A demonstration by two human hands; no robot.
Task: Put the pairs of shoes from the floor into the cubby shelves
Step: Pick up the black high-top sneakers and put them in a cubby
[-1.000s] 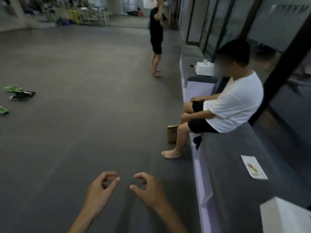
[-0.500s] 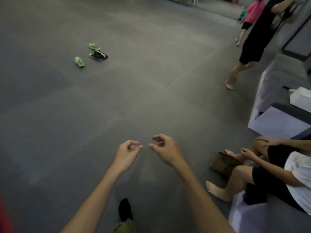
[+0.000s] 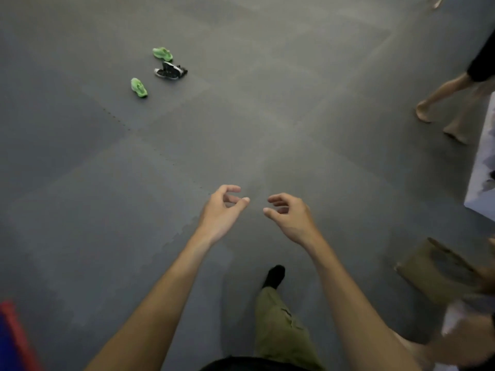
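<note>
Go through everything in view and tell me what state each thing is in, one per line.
left hand: empty, fingers loosely curled
right hand: empty, fingers loosely curled
far green shoe: on the floor, apart from its mate
near green shoe: on the floor, alone
black shoe: on the floor, tipped over
brown paper bag: on the floor at right, blurred
</note>
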